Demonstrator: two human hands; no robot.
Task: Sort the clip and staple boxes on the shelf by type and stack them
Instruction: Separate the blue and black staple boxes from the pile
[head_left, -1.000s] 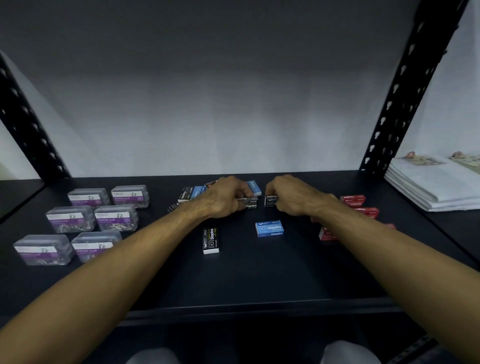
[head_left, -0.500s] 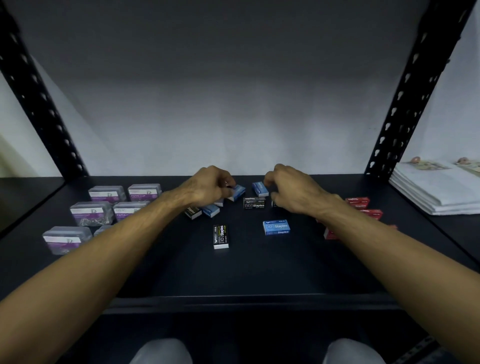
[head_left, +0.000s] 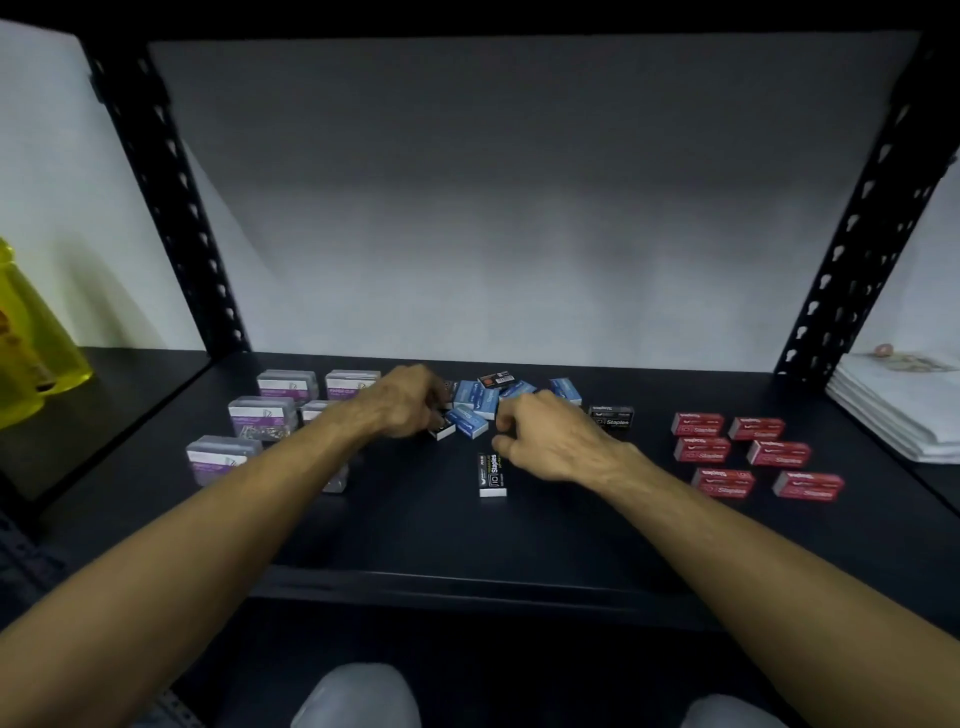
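Several clear paper clip boxes (head_left: 262, 415) with purple labels sit at the shelf's left. Red staple boxes (head_left: 753, 452) lie in rows at the right. Blue staple boxes (head_left: 475, 400) and small black ones lie jumbled in the middle. My left hand (head_left: 402, 402) hovers palm down at the jumble's left edge, fingertips curled by a small black box (head_left: 442, 429); whether it grips is unclear. My right hand (head_left: 550, 441) is palm down with fingers loosely bent and nothing visible in them, beside a black staple box (head_left: 492, 474). Another black box (head_left: 612, 415) lies just right of it.
The black shelf (head_left: 519, 545) has a front lip and perforated black uprights (head_left: 852, 249) at both back corners. A stack of white paper (head_left: 898, 405) lies at far right. A yellow translucent container (head_left: 31, 353) stands on the neighbouring shelf at left.
My right hand has drawn back toward me and now covers where the lone blue box lay. My left hand has dropped onto the jumble's left edge. The view has pulled back and shows more red boxes.
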